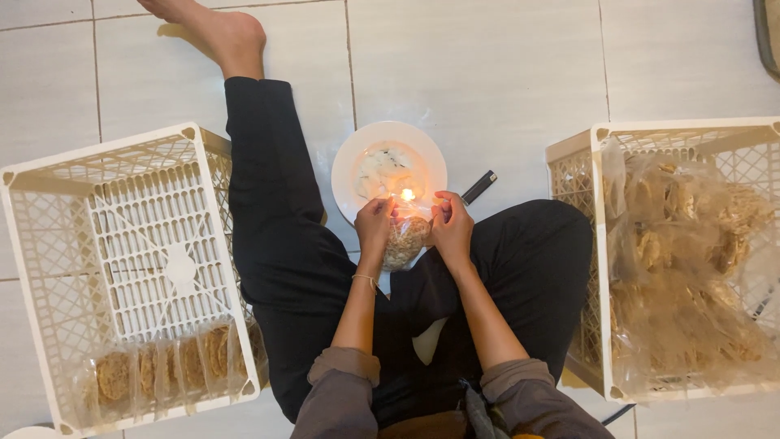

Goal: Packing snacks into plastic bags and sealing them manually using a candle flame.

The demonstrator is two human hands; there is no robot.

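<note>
I sit on a tiled floor with one leg stretched out. My left hand (374, 223) and my right hand (452, 226) both grip the top of a small clear plastic bag of brown crackers (405, 241). The bag's open edge is held at a small flame (407, 194) that burns on a white plate (349, 162) just beyond my hands. The bag hangs between my hands above my lap.
A black lighter (478, 187) lies on the floor right of the plate. A cream plastic crate (49, 276) on my left holds a row of filled bags (162, 370). Another crate (581, 162) on my right is full of loose crackers in plastic (691, 276).
</note>
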